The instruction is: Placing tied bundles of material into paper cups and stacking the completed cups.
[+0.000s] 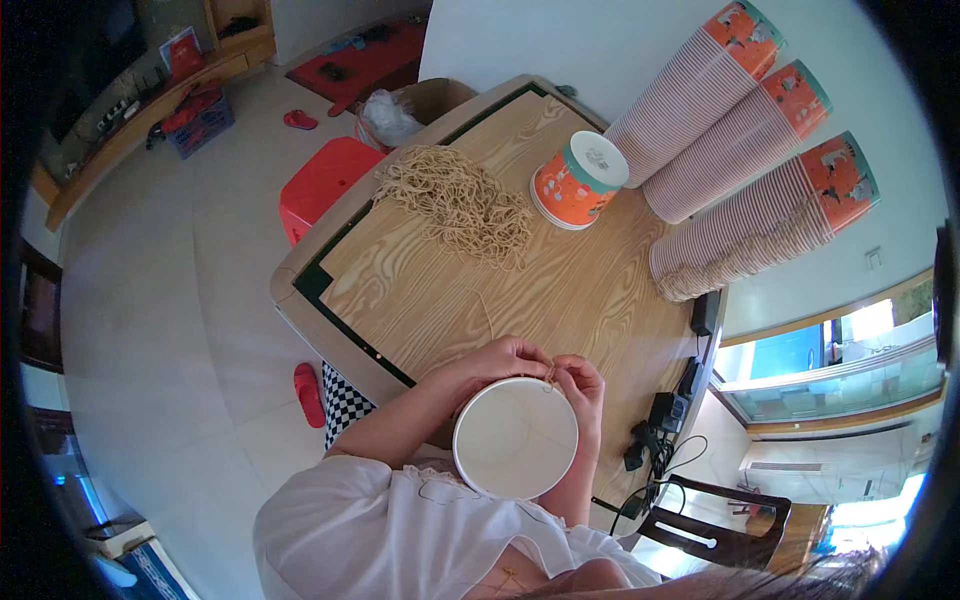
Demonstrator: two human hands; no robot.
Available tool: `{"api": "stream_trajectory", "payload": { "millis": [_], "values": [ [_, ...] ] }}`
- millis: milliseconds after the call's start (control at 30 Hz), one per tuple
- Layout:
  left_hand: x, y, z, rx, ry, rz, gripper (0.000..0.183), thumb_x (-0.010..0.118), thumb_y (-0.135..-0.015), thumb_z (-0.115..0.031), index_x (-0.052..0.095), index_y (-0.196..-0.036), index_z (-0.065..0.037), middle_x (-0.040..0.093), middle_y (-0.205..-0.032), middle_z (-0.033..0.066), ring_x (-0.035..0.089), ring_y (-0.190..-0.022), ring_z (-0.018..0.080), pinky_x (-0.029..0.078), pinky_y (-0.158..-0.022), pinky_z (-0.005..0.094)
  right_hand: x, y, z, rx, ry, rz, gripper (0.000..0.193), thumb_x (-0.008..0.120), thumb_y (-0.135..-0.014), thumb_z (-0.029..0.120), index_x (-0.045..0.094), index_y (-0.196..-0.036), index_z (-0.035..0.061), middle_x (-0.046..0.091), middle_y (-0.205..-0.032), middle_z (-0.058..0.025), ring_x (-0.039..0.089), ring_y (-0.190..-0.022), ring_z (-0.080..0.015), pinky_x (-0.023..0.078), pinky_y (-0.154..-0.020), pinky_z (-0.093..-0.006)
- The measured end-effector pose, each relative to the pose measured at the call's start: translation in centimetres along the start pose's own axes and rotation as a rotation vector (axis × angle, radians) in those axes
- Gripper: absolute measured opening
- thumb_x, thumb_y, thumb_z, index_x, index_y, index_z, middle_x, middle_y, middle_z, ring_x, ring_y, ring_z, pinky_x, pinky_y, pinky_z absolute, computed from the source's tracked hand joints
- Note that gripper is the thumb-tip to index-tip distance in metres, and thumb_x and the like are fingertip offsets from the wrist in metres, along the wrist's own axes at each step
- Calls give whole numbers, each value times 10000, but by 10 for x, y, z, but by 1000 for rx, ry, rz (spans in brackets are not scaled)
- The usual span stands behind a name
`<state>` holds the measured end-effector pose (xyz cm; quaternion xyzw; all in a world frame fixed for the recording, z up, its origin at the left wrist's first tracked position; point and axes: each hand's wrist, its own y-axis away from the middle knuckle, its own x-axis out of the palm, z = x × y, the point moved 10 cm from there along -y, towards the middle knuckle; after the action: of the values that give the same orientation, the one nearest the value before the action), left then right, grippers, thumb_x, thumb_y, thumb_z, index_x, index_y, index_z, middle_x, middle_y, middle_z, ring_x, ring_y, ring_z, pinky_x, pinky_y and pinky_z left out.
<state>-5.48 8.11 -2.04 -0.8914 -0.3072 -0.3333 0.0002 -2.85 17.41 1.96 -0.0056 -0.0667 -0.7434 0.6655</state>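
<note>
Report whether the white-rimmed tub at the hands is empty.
Empty: the white-rimmed tub has its open mouth toward the camera, and only bare white lining shows inside.

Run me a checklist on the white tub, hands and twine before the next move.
1. White tub open end facing up toward the camera: ok.
2. Left hand and right hand together at the tub's rim: ok.
3. Twine at the rim firmly fastened: cannot tell, fingers partly cover it.
4. Loose twine pile untangled: not ok, heaped in jumbled loops.
5. Stacked tubs apart from both hands: ok.
</note>
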Motion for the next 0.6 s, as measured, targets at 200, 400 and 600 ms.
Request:
{"api": "stream_trajectory", "payload": {
  "millis": [200,400,600],
  "values": [
    [-6,-2,-3,29,-86,-24,179,652,-789,-135,638,-925,-19,641,-812,36,590,-709,98,475,-641,233,4,-3,3,-8,-16,17,84,562,-800,-50,600,-853,3,603,-827,-34,570,-770,-105,454,-703,-224],
    [-4,3,-5,-11,-46,-58,185,668,-777,-154,642,-903,-22,640,-801,36,589,-706,100,468,-627,231,6,-2,4,21,1,20,82,564,-796,-51,595,-841,9,605,-787,-26,572,-729,-94,457,-656,-216],
    [-6,-3,-5,62,-26,-38,134,606,-813,-127,598,-897,-23,618,-776,47,586,-680,112,472,-617,243,2,-4,0,-30,41,26,57,522,-848,37,562,-872,4,574,-749,-34,543,-703,-99,435,-653,-216]
  ]
}}
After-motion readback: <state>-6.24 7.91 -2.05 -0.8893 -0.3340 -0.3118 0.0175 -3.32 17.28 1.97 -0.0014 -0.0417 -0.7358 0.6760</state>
